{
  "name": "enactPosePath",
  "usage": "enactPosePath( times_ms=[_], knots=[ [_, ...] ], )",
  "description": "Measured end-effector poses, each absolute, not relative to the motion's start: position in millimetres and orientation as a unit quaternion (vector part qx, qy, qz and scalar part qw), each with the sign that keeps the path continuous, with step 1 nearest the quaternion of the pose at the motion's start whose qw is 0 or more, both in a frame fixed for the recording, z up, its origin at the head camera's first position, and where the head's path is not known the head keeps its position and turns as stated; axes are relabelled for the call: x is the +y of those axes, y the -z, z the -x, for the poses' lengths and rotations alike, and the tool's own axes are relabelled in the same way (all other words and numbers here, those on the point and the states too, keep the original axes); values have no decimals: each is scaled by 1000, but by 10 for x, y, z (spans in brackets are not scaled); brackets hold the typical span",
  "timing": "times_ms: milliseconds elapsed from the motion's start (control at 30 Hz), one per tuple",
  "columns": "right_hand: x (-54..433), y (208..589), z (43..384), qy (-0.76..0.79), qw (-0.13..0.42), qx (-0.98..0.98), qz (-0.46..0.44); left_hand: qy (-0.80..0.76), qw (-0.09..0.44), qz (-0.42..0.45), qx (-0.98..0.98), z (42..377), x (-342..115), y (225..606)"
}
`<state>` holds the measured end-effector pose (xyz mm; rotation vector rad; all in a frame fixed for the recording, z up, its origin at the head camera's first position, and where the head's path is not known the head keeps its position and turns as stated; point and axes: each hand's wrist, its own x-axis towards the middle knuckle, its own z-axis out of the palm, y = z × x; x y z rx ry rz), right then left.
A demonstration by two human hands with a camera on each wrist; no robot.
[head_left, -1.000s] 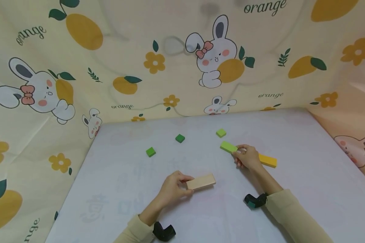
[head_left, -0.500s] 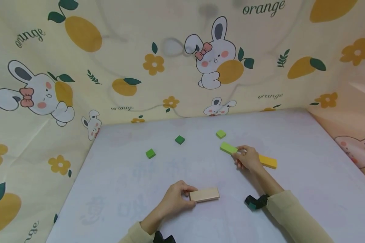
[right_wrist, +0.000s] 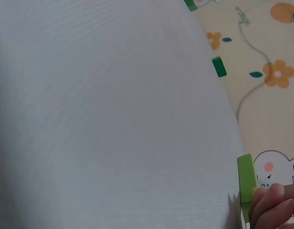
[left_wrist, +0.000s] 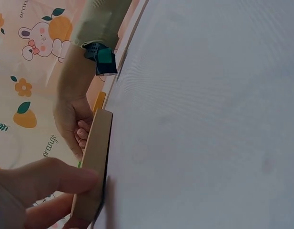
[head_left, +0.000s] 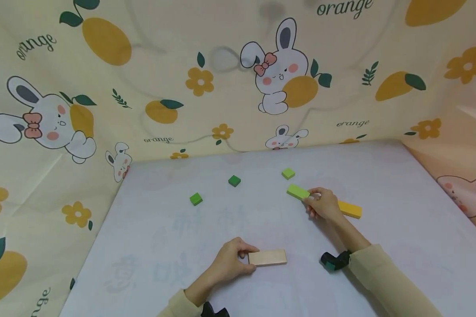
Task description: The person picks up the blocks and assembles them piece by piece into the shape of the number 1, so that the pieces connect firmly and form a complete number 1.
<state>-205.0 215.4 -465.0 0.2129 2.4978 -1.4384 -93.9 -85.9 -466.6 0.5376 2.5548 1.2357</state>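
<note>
My left hand [head_left: 230, 264] pinches one end of a plain wooden block [head_left: 267, 257] between thumb and fingers, low at the table's near middle. The left wrist view shows this block [left_wrist: 96, 152] lengthwise with a thin dark line beneath it; whether it fully touches the table I cannot tell. Farther off to the right, my right hand [head_left: 323, 204] pinches the near end of a light green oblong block [head_left: 297, 191]. In the right wrist view the fingers [right_wrist: 275, 205] cover part of that block. A yellow block [head_left: 350, 209] lies partly hidden behind the right wrist.
Toward the back lie a small light green block [head_left: 288, 173], a dark green block [head_left: 234, 181] and a mid-green block [head_left: 196, 199]. The white table [head_left: 162, 246] meets a patterned cloth [head_left: 222, 101] along its back and sides.
My left hand has moved nearer and slightly right with the wooden block, which has turned more square to the table's front. The right hand keeps its place on the light green block.
</note>
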Motion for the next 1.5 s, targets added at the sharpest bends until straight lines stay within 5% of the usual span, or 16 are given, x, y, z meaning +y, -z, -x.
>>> enactPosePath(
  times_ms=[467,967,1500],
  knots=[
    [2128,4690,2022,448,123,885,-34,-429,132,-198,871,932,-880,4695],
    [2289,4474,2238,422,201,877,114,-447,157,-209,856,932,-946,4679],
    [2309,4463,2490,430,293,845,126,-443,155,-204,859,938,-952,4679]
  ],
)
